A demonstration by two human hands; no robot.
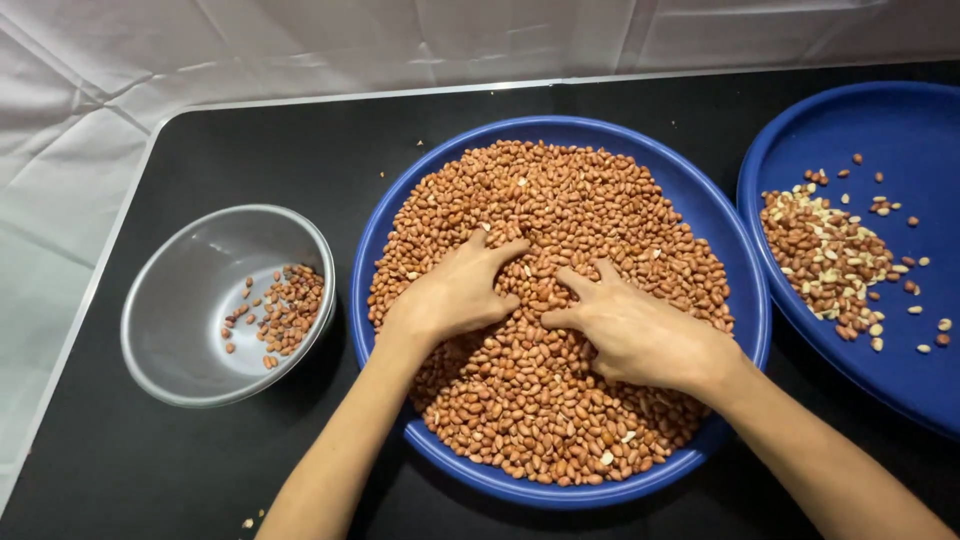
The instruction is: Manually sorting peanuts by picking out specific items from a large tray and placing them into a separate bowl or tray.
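Both hands lie palm down on the heap of red-skinned peanuts [560,300] in the central blue tray [745,300]. The left hand [455,292] has its fingers loosely curled and dug into the nuts; the right hand [640,335] is spread flatter, fingertips pressing in. Neither hand visibly grips anything; whether nuts are pinched underneath cannot be told.

Risks, as a judgement: the heap is piled near the rim at the near edge, so a wide sweep could push peanuts over onto the black desk [200,160]. A few crumbs already lie on the desk near the tray's upper left and near the left forearm. Pressing hard could split kernels or rub off skins. The tray could also slide into the bowl or the second tray, both just beside it.

Counts: two hands, two blue trays, one metal bowl [160,300]. The second blue tray [900,120], at right, holds a small mixed pile of whole and pale split peanuts [825,260]. The bowl holds a small scatter of peanuts [285,310]. Peanuts in the main heap are too many to count.
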